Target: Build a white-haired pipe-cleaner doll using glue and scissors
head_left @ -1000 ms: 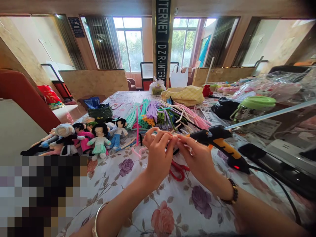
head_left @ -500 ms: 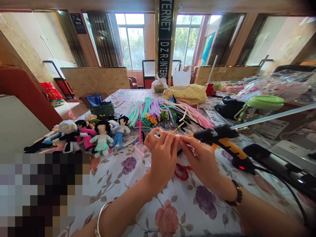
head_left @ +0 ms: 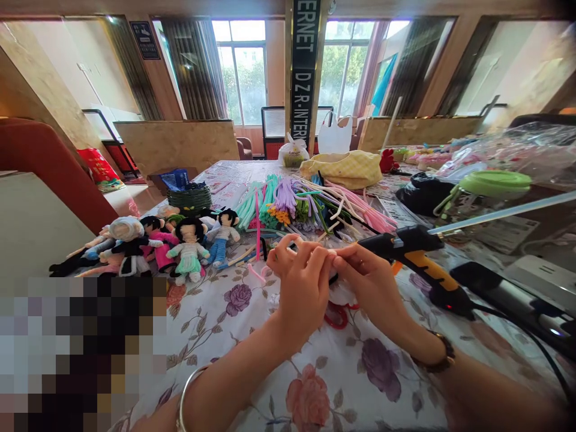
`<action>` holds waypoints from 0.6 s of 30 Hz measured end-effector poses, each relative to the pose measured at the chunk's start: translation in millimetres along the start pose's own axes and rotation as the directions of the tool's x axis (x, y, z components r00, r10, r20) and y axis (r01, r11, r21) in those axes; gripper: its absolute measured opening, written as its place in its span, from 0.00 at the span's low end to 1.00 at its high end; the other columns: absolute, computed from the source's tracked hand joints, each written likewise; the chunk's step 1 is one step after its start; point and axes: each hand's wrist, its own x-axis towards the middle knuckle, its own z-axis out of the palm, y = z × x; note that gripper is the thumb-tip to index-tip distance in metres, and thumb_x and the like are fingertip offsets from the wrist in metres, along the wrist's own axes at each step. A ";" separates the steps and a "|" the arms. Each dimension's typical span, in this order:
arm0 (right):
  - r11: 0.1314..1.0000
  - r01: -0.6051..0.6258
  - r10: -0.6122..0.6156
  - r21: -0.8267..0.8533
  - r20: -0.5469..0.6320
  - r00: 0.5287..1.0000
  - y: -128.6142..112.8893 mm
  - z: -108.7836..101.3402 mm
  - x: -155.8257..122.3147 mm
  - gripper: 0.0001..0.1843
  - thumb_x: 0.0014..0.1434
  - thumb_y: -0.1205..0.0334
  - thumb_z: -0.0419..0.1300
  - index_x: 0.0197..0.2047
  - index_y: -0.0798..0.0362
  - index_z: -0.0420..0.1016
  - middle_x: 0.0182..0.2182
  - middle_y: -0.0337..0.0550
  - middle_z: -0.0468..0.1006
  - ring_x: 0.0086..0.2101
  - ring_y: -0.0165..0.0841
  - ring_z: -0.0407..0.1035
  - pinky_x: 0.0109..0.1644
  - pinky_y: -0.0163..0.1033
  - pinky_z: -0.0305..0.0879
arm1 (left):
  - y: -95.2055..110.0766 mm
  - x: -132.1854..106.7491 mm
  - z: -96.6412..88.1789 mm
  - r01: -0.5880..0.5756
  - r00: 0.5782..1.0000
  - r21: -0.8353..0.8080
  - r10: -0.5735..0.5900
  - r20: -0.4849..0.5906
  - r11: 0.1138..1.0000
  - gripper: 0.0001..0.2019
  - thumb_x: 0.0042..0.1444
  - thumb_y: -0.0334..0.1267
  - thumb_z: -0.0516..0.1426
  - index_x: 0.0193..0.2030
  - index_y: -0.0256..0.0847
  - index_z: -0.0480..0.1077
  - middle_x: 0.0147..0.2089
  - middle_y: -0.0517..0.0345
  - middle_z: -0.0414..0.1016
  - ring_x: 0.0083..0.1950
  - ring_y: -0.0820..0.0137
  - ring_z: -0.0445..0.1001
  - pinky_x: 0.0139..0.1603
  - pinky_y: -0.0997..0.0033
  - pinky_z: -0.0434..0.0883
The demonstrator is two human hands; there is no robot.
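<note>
Above the flowered tablecloth, my left hand (head_left: pixel 302 282) and my right hand (head_left: pixel 371 279) meet at the fingertips. Both are closed in a pinch. Whatever lies between the fingers is mostly hidden; only a small pale bit shows there. Under the hands, red-handled scissors (head_left: pixel 336 316) rest on the cloth, partly covered. A black and orange hot glue gun (head_left: pixel 423 258) with a long clear glue stick stands just right of my right hand. Beyond the hands is a heap of coloured pipe cleaners (head_left: pixel 288 201). A short pink pipe cleaner (head_left: pixel 257 274) lies left of my left hand.
Several pipe-cleaner dolls (head_left: pixel 186 249) lie at the left, before a stack of green baskets (head_left: pixel 189 198). A yellow checked pouch (head_left: pixel 344 170) is behind the heap. At right are a green-lidded jar (head_left: pixel 490 186) and a black power strip (head_left: pixel 508 306). A pixelated area covers the lower left.
My hands stay pinched together, with small shifts of the fingers. The whole view has moved slightly, so things appear a little further right. Nothing has visibly been let go.
</note>
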 end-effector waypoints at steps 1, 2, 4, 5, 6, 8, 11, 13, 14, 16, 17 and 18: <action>1.000 -0.004 0.004 0.010 0.004 1.000 -0.2 -0.2 0.1 0.08 0.53 0.56 0.62 0.29 0.52 0.74 0.27 0.39 0.78 0.29 0.31 0.72 0.35 0.36 0.70 | 0.0 -0.2 0.1 -0.002 1.000 0.001 0.002 0.002 1.000 0.09 0.63 0.32 0.48 0.34 0.44 0.66 0.40 0.57 0.75 0.55 0.59 0.58 0.55 0.52 0.52; 1.000 -0.009 0.009 0.020 0.006 1.000 -0.4 -0.4 0.0 0.08 0.53 0.56 0.62 0.29 0.52 0.74 0.27 0.39 0.78 0.29 0.30 0.71 0.34 0.36 0.70 | 0.0 -0.4 0.3 -0.003 1.000 0.001 0.003 0.009 1.000 0.09 0.63 0.32 0.47 0.34 0.44 0.66 0.40 0.56 0.75 0.55 0.59 0.58 0.55 0.52 0.53; 0.999 -0.019 0.019 0.035 0.004 1.000 -0.5 -0.7 -0.4 0.10 0.53 0.54 0.62 0.29 0.52 0.74 0.27 0.39 0.78 0.28 0.30 0.71 0.34 0.36 0.70 | 0.4 -0.8 0.3 -0.005 1.000 -0.004 0.005 0.023 1.000 0.10 0.63 0.32 0.47 0.33 0.43 0.66 0.40 0.55 0.74 0.55 0.59 0.59 0.55 0.52 0.53; 0.999 -0.023 0.022 0.039 0.003 1.000 -0.4 -0.8 -0.7 0.10 0.53 0.54 0.62 0.29 0.52 0.74 0.27 0.40 0.79 0.28 0.31 0.71 0.34 0.37 0.69 | 0.7 -1.1 0.2 -0.006 1.000 -0.006 0.007 0.026 1.000 0.10 0.63 0.32 0.47 0.33 0.43 0.66 0.40 0.55 0.74 0.55 0.59 0.59 0.55 0.52 0.53; 0.999 -0.025 0.025 0.041 0.005 1.000 -0.3 -0.9 -1.1 0.11 0.53 0.53 0.62 0.29 0.52 0.74 0.27 0.40 0.79 0.28 0.31 0.71 0.34 0.37 0.69 | 1.1 -1.4 0.1 -0.009 1.000 -0.004 0.009 0.025 1.000 0.10 0.63 0.32 0.47 0.34 0.43 0.66 0.40 0.55 0.74 0.55 0.59 0.59 0.55 0.52 0.53; 0.999 -0.025 0.024 0.045 0.009 1.000 0.0 -0.9 -2.0 0.11 0.53 0.53 0.62 0.30 0.52 0.74 0.28 0.40 0.78 0.29 0.31 0.71 0.35 0.37 0.69 | 1.9 -1.7 -0.3 -0.010 1.000 0.004 0.009 0.023 1.000 0.10 0.63 0.32 0.46 0.34 0.43 0.66 0.39 0.54 0.74 0.55 0.58 0.59 0.55 0.51 0.53; 0.999 -0.021 0.021 0.031 -0.004 1.000 0.4 -0.5 -3.4 0.12 0.55 0.52 0.61 0.32 0.53 0.75 0.29 0.40 0.78 0.30 0.32 0.71 0.35 0.36 0.68 | 2.7 -1.7 -0.4 -0.006 0.999 0.006 0.006 0.040 1.000 0.11 0.63 0.33 0.45 0.33 0.42 0.66 0.39 0.53 0.74 0.53 0.59 0.62 0.55 0.50 0.53; 1.000 -0.023 0.022 -0.003 -0.019 1.000 0.4 -0.1 -4.2 0.12 0.56 0.52 0.60 0.34 0.53 0.76 0.30 0.41 0.78 0.30 0.31 0.70 0.35 0.36 0.67 | 2.2 -1.7 0.5 -0.025 0.999 0.022 0.024 0.043 0.999 0.11 0.63 0.32 0.45 0.33 0.42 0.66 0.38 0.53 0.75 0.52 0.59 0.63 0.55 0.51 0.54; 0.999 -0.024 0.023 -0.022 -0.024 0.999 0.3 0.2 -4.5 0.13 0.57 0.52 0.59 0.34 0.53 0.76 0.30 0.41 0.78 0.30 0.31 0.69 0.34 0.36 0.66 | 1.6 -2.0 1.3 -0.043 0.999 0.043 0.041 0.032 0.998 0.11 0.63 0.32 0.45 0.33 0.42 0.66 0.38 0.53 0.75 0.51 0.60 0.64 0.55 0.51 0.54; 0.998 -0.020 0.018 -0.051 -0.031 0.999 -0.2 0.5 -5.0 0.14 0.58 0.51 0.58 0.35 0.54 0.77 0.30 0.42 0.78 0.30 0.32 0.69 0.34 0.36 0.65 | -0.2 -2.7 3.7 -0.086 0.996 0.100 0.087 -0.008 0.991 0.11 0.63 0.31 0.45 0.33 0.42 0.66 0.37 0.54 0.75 0.49 0.61 0.66 0.55 0.52 0.55; 0.998 -0.015 0.013 -0.064 -0.032 0.999 -0.6 0.7 -5.2 0.15 0.58 0.51 0.58 0.35 0.54 0.77 0.30 0.42 0.78 0.30 0.32 0.69 0.34 0.36 0.65 | -1.2 -3.1 5.1 -0.110 0.993 0.131 0.115 -0.033 0.985 0.11 0.63 0.31 0.45 0.32 0.42 0.65 0.37 0.55 0.74 0.48 0.62 0.67 0.54 0.54 0.55; 0.997 -0.007 0.004 -0.077 -0.034 0.999 -1.0 0.8 -5.5 0.15 0.58 0.51 0.57 0.36 0.54 0.77 0.30 0.42 0.78 0.31 0.32 0.69 0.34 0.36 0.65 | -2.1 -3.4 6.3 -0.136 0.987 0.165 0.148 -0.059 0.977 0.11 0.63 0.31 0.46 0.32 0.41 0.65 0.36 0.56 0.74 0.48 0.63 0.68 0.54 0.55 0.55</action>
